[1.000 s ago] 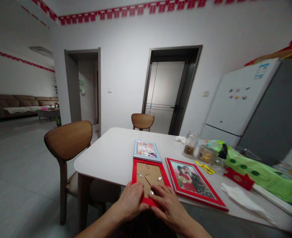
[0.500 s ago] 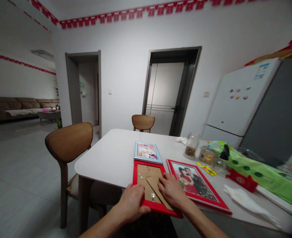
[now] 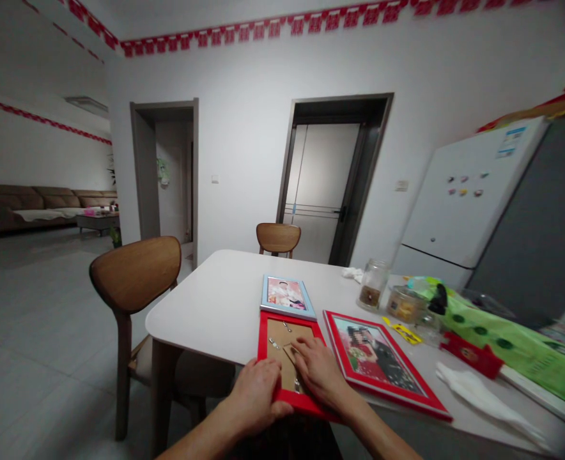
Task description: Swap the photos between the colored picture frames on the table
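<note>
A red picture frame lies face down at the table's near edge, its brown backing board with small metal clips facing up. My left hand is closed round the frame's lower left side, thumb along the near edge. On the right part of the backing rests my right hand, its fingers bent over the stand flap and apart from one another. Touching the frame's far side is a light blue frame with a photo. To the right, a larger red frame lies face up with a couple's photo.
Right of the frames are a glass jar, a container of food, a yellow item, a red box, white tissue and a green package. A wooden chair stands at left, another behind.
My right hand has moved slightly left and up over the backing board, and now covers more of the stand flap. My left hand keeps its place on the frame. The view has shifted slightly.
</note>
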Demonstrator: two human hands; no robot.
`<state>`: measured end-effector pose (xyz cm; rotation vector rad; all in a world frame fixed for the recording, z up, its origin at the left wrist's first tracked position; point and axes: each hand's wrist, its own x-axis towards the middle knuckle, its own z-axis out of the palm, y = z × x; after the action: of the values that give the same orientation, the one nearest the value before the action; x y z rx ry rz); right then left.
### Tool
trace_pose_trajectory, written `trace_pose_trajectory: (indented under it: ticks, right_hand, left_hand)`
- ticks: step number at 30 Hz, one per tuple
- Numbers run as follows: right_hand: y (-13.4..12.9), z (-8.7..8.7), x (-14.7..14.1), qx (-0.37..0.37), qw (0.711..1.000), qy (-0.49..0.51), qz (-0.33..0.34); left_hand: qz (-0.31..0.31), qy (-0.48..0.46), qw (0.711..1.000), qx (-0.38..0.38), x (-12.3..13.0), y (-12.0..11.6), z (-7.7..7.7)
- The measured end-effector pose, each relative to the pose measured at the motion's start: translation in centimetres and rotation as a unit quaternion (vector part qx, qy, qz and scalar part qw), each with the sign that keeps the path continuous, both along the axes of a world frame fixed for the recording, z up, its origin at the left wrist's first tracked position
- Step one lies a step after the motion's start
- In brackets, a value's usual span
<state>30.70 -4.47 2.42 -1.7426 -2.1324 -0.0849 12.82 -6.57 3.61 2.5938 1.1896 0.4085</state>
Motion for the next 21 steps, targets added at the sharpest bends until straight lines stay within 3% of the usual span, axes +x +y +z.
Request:
trace_pose_trajectory:
  ticks: [3, 7, 18, 21]
  right_hand:
    - [0.8, 0.1, -2.0, -0.022, 0.999, 0.002, 0.045]
    - [1.6, 0.2, -3.3, -0.047, 0.998, -0.006, 0.050]
    - [1.8, 0.1, -2.9, -0.045, 0.995, 0.024, 0.085]
    - [2.8, -0.1, -2.5, -0.031, 0.997, 0.044, 0.057]
  left_hand:
    - [0.000, 0.002, 1.000, -0.017, 0.0, -0.1, 0.2]
    - [-0.002, -0.010, 1.000, -0.021, -0.3, -0.1, 0.4]
    - [-0.001, -0.018, 1.000, 0.003, -0.6, 0.0, 0.1]
    - [-0.001, -0.023, 1.000, 0.009, -0.6, 0.1, 0.1]
